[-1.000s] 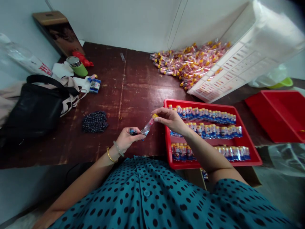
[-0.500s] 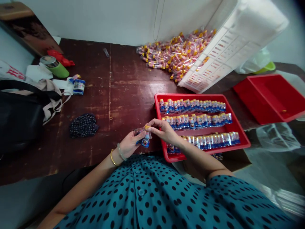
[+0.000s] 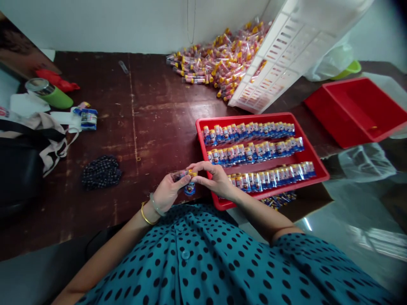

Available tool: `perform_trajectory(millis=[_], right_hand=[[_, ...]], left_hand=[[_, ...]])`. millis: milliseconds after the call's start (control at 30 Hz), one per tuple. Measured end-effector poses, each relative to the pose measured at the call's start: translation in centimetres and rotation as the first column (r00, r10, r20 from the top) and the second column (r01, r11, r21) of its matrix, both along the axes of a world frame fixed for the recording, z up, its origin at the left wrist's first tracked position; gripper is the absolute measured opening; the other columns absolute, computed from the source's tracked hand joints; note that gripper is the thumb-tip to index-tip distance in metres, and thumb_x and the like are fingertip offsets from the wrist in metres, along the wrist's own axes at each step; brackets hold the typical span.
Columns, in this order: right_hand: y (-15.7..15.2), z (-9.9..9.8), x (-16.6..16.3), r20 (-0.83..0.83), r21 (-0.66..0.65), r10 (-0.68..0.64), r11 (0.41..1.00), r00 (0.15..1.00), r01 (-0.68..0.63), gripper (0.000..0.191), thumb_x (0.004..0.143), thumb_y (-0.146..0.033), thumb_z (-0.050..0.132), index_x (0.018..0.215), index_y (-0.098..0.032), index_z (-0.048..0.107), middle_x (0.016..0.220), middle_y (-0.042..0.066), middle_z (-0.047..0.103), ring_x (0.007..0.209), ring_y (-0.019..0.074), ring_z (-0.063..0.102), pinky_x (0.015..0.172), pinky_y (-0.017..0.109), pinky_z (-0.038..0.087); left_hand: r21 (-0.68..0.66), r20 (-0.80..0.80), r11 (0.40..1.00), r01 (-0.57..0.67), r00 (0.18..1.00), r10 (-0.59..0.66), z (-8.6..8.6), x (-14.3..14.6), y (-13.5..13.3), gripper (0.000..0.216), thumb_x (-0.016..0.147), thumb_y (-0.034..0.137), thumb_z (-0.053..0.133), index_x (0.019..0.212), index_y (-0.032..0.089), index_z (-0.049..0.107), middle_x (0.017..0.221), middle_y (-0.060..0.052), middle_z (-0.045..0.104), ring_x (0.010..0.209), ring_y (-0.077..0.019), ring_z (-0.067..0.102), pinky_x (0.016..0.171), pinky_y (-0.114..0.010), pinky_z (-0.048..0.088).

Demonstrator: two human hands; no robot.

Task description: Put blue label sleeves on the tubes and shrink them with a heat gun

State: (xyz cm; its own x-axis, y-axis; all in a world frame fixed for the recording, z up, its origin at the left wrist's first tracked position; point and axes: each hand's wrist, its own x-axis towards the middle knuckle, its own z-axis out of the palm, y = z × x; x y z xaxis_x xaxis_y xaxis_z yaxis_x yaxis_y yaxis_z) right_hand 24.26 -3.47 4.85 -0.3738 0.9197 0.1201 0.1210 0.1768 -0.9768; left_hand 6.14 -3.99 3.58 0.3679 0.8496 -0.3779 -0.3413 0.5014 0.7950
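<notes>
A small cylindrical tube with a yellow cap and a blue printed lower end (image 3: 190, 189) is held upright above the near edge of the dark red-brown wooden tabletop (image 3: 159, 114), the right hand's (image 3: 216, 180) fingers pinched on its cap and the left hand's (image 3: 167, 191) thumb and fingers clamped beside it, partly hiding it. A light, steady pinch at the cap, with the left supporting the side, would likely keep it straight and uncrushed. Just right sits a shallow red plastic tray (image 3: 295, 185) with three rows of similar yellow-capped tubes (image 3: 249, 155).
</notes>
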Motion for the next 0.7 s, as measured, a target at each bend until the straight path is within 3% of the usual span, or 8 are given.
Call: perform_trajectory(millis=[133,233,467,600,700], right_hand=[[0.0,-0.3,-0.2,-0.096,-0.009,-0.057,0.998,0.994,0.056,0.047,0.085,-0.036,0.071,0.125,-0.023,0.052,0.129,0.009,0.058,0.111,0.0194,0.060,0.101,0.037,0.046],[0.0,-0.7,-0.2,-0.137,-0.032,-0.098,0.995,0.986,0.094,0.057,0.083,-0.038,0.072,0.132,-0.025,0.045,0.134,0.010,0.052,0.112,0.0192,0.058,0.102,0.037,0.046],[0.3,-0.6,0.4,-0.150,0.016,-0.111,0.993,0.983,0.114,0.049,0.085,-0.034,0.069,0.128,-0.024,0.048,0.134,0.010,0.051,0.116,0.0191,0.057,0.103,0.036,0.045],[0.8,-0.6,1.1,-0.091,0.106,-0.120,0.986,0.989,0.130,0.020,0.087,-0.032,0.067,0.101,-0.020,0.060,0.130,0.010,0.055,0.127,0.0204,0.051,0.110,0.036,0.038],[1.1,-0.6,1.7,-0.054,0.110,-0.117,0.986,0.992,0.122,0.013,0.088,-0.032,0.065,0.090,-0.019,0.062,0.130,0.010,0.057,0.127,0.0198,0.052,0.109,0.035,0.039]], left_hand=[[0.015,-0.023,0.998,-0.062,0.998,0.063,0.4,0.1,0.5,0.034,0.060,0.033,0.088,0.089,0.018,0.077,0.088,-0.002,0.074,0.082,-0.0147,0.063,0.081,-0.027,0.049],[0.017,-0.039,0.993,-0.121,0.992,0.121,0.6,0.2,0.8,0.039,0.057,0.029,0.090,0.092,0.019,0.075,0.092,-0.002,0.074,0.085,-0.0150,0.063,0.082,-0.027,0.049],[-0.022,-0.107,0.996,-0.087,0.991,0.084,0.7,1.0,1.4,0.036,0.057,0.030,0.089,0.086,0.018,0.073,0.086,-0.001,0.073,0.083,-0.0151,0.064,0.080,-0.026,0.050],[-0.069,-0.178,0.994,-0.088,0.981,0.075,1.2,1.8,2.0,0.038,0.054,0.032,0.090,0.085,0.019,0.073,0.084,-0.001,0.073,0.080,-0.0148,0.064,0.076,-0.023,0.053],[-0.126,-0.218,0.988,-0.089,0.974,0.060,1.5,2.2,2.5,0.044,0.045,0.031,0.092,0.083,0.020,0.074,0.083,0.000,0.074,0.081,-0.0166,0.066,0.073,-0.022,0.055]])
